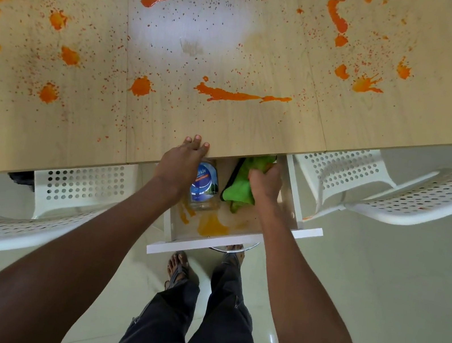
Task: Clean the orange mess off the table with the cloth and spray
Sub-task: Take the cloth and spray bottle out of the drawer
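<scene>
Orange splashes and streaks [237, 95] cover the light wooden table [378, 113] from end to end. Under its near edge a white drawer [233, 247] is pulled out. Inside lie a spray bottle with a blue label [204, 185] on the left and a green cloth [242, 184] on the right. My right hand [266, 182] is in the drawer, closed on the green cloth. My left hand [183, 158] rests flat on the table's edge above the bottle, holding nothing. The bottle's top is hidden under the table.
Orange liquid [211, 225] also stains the drawer's floor near its front. White perforated chairs stand at the left [31, 216] and at the right [394, 193] of the drawer. My legs and feet [181, 268] are on the pale tiled floor below.
</scene>
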